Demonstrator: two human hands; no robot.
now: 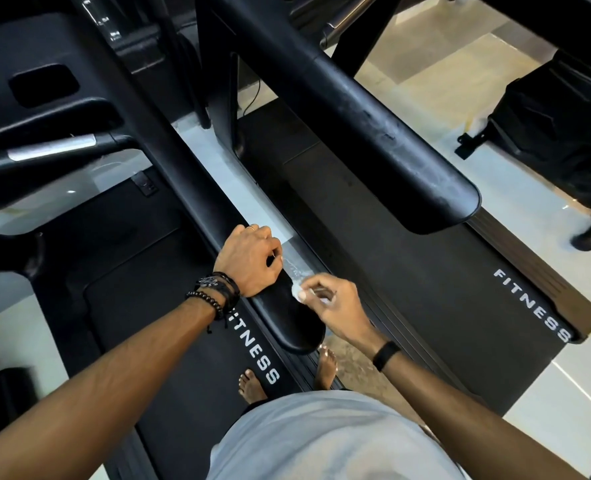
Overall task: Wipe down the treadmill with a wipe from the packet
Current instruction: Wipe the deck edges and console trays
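Treadmills (425,271) (black) on pale floor (460,81)

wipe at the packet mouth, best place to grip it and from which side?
Pinch the wipe at its free white tip, where the right hand already has it, coming from the right. It trails back into the packet, which the left hand pins on the handrail; a pull rightward looks least obstructed.

Gym; treadmills (425,271) marked FITNESS
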